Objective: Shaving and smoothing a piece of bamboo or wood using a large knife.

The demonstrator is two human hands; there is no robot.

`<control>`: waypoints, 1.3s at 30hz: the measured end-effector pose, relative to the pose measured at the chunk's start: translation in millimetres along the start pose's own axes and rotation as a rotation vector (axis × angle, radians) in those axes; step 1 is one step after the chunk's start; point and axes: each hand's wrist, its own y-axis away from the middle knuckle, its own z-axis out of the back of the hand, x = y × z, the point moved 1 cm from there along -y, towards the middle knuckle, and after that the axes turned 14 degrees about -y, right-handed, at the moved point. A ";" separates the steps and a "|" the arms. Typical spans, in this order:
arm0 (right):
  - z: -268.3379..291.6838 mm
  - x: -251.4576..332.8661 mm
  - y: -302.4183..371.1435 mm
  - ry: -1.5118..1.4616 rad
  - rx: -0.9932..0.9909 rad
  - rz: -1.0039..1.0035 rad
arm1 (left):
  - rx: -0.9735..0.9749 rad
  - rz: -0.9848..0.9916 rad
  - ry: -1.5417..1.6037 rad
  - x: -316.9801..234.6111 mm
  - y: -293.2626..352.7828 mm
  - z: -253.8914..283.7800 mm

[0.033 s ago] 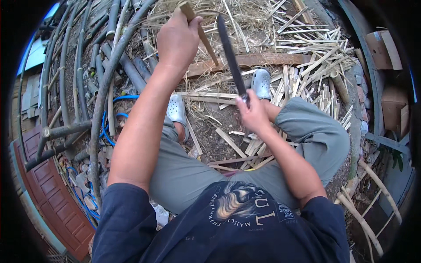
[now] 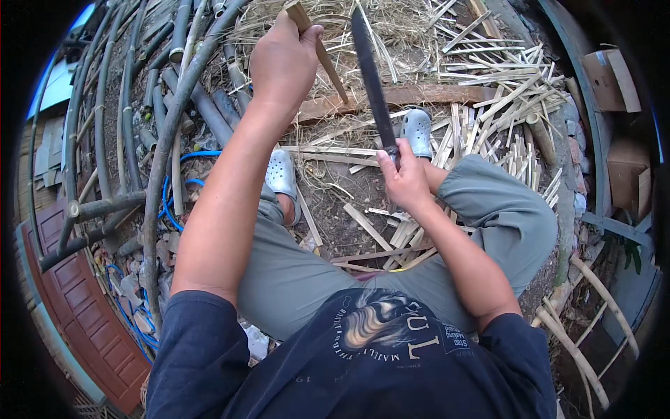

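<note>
My left hand [image 2: 281, 73] is raised at the upper middle, fingers closed around a thin bamboo strip [image 2: 328, 64]. The strip slants down to the right, its lower end over a brown wooden plank [image 2: 433, 95] lying across the ground. To the right, my right hand [image 2: 407, 179] grips the handle of a long, dark-bladed machete [image 2: 372, 73]. Its blade points away from me and leans slightly left. Blade and strip appear apart, with a gap between them.
Split bamboo strips [image 2: 513, 87] pile up at the far right, with shavings [image 2: 405, 42] around the plank. Dark bamboo poles [image 2: 128, 105] and a blue hose [image 2: 166, 202] lie at the left. Cardboard boxes [image 2: 606, 80] stand at right. My clogs [image 2: 417, 133] rest near the plank.
My right hand has shifted slightly right, and the machete's tip has swung right and farther away, widening the gap to the strip. My left hand has hardly moved.
</note>
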 end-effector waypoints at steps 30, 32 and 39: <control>-8.7 -19.4 -8.0 0.174 0.131 -0.156 | 0.031 0.067 -0.018 14.6 -0.9 1.8; -2.9 8.5 -9.5 0.097 0.063 -0.031 | 0.019 0.056 0.016 13.1 -2.2 2.8; -9.4 -31.6 -10.8 0.192 0.148 -0.190 | 0.067 0.062 0.049 25.0 -1.1 0.3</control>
